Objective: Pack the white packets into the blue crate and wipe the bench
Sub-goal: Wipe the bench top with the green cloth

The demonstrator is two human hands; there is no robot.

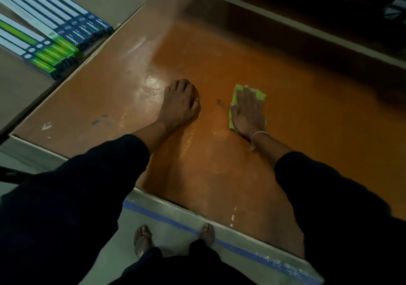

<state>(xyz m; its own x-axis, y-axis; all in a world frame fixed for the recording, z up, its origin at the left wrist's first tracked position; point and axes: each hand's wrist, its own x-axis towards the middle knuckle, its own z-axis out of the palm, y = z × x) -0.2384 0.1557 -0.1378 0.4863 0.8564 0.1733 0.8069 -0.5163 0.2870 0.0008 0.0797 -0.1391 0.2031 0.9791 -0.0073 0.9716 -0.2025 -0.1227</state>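
From the head view we look down on a glossy orange-brown bench top with a pale metal rim. Our right hand lies flat, fingers straight, pressing a lime-green cloth onto the middle of the bench. Our left hand rests just beside it toward the bench's left edge, fingers curled under, holding nothing that we can see. Long white boxes with blue and green ends lie in rows beyond the bench's far-left corner, on a separate surface. A blue tape strip runs along the near rim. Our sandalled feet stand below.
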